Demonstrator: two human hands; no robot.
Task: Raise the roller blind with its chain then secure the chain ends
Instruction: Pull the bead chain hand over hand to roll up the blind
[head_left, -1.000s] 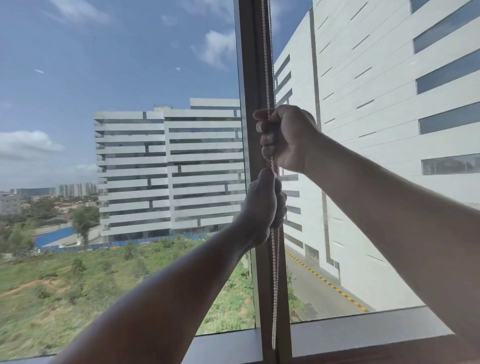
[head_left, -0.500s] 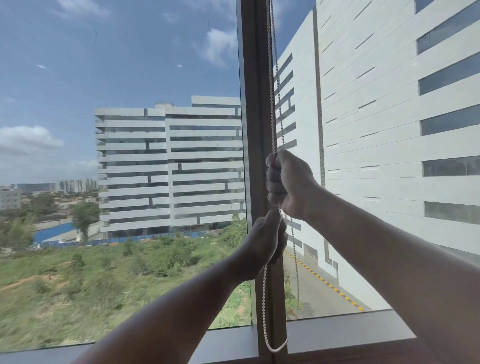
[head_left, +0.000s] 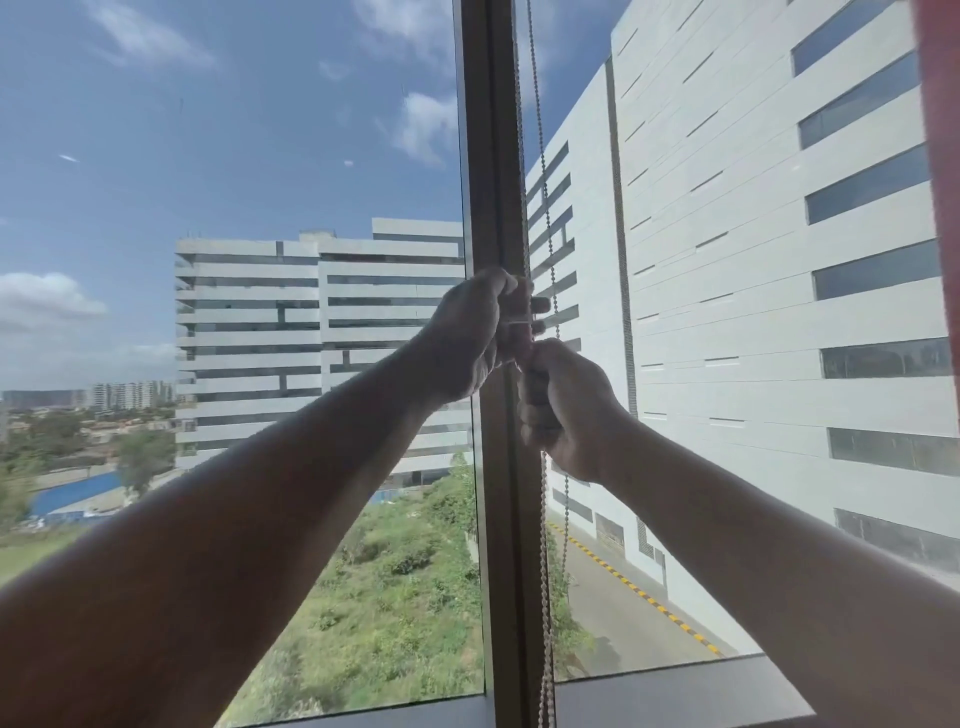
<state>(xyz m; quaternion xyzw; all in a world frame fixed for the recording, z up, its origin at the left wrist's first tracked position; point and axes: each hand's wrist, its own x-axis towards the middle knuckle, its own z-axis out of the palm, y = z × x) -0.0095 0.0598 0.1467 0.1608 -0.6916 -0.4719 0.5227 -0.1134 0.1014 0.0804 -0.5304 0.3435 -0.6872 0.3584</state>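
Observation:
A white beaded chain (head_left: 543, 171) hangs in two strands in front of the dark vertical window frame (head_left: 493, 156). My left hand (head_left: 478, 332) is closed around the chain at mid-height, just above my right hand. My right hand (head_left: 566, 410) is a fist gripping the chain right below it, the two hands touching. Below my right hand the chain (head_left: 544, 597) drops straight to the sill. The roller blind itself is out of view above.
A grey window sill (head_left: 675, 696) runs along the bottom. Glass panes lie on both sides of the frame, with white buildings and green ground outside. A red strip (head_left: 940, 156) stands at the right edge.
My left hand has gone from below my right hand to above it on the chain. My right hand has come down. The chain's lower part hangs straighter.

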